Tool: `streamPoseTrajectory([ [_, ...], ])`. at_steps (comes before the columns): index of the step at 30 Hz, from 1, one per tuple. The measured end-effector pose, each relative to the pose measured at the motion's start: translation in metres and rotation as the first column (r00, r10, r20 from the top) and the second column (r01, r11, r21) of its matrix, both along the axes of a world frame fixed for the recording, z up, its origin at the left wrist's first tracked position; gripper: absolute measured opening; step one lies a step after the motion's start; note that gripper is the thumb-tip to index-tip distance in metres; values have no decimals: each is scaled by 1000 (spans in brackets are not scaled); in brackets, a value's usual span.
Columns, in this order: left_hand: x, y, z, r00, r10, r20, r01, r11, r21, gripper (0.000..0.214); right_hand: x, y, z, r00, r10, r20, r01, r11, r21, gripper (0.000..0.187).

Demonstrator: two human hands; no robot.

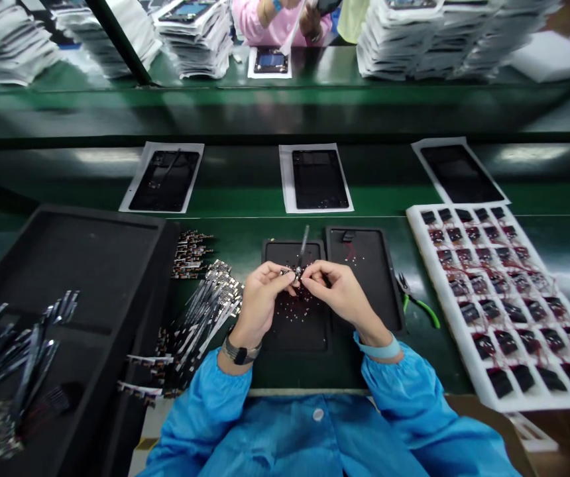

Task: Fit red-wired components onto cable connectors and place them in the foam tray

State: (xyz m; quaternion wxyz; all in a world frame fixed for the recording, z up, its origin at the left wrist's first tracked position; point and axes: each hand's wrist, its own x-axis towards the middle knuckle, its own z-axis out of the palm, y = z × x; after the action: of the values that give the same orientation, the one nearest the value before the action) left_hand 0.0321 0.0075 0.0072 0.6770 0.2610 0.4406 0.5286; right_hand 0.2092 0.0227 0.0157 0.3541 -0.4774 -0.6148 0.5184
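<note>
My left hand [261, 295] pinches a small circuit board with a ribbon cable [304, 242] that sticks up from it. On the other side of the board, my right hand [339, 291] has thumb and forefinger pressed together; what lies between them is too small to make out. Both hands are above a black tray [297, 336] strewn with tiny pale parts. Beside it, a second black tray [372, 281] holds a small black part with red wires [348, 237]. Left of my hands lies a fanned pile of boards with ribbon cables [210, 305].
Green-handled pliers [421, 303] lie right of the trays, near a white foam tray [447, 291] of wired black parts. A large black tray [81, 265] stands left. Several dark panels on white sheets [321, 179] lie across the back. Beyond, a person in pink [285, 23] works among stacks.
</note>
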Motion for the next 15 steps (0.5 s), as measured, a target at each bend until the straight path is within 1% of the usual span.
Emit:
streamPoseTrajectory([
  [3,0,-1,0,1000,6,0,-6,1000,2,19,0,0,1,1000,-6,10,6,1000,7,15],
  [8,0,-3,2,999,-20,-30,20,999,25,18,0,0,1,1000,12,22,-12,1000,-15,13],
  [15,-1,-1,1,999,5,-39,-4,1000,3,19,2,-1,0,999,26,19,-26,999,-19,18],
])
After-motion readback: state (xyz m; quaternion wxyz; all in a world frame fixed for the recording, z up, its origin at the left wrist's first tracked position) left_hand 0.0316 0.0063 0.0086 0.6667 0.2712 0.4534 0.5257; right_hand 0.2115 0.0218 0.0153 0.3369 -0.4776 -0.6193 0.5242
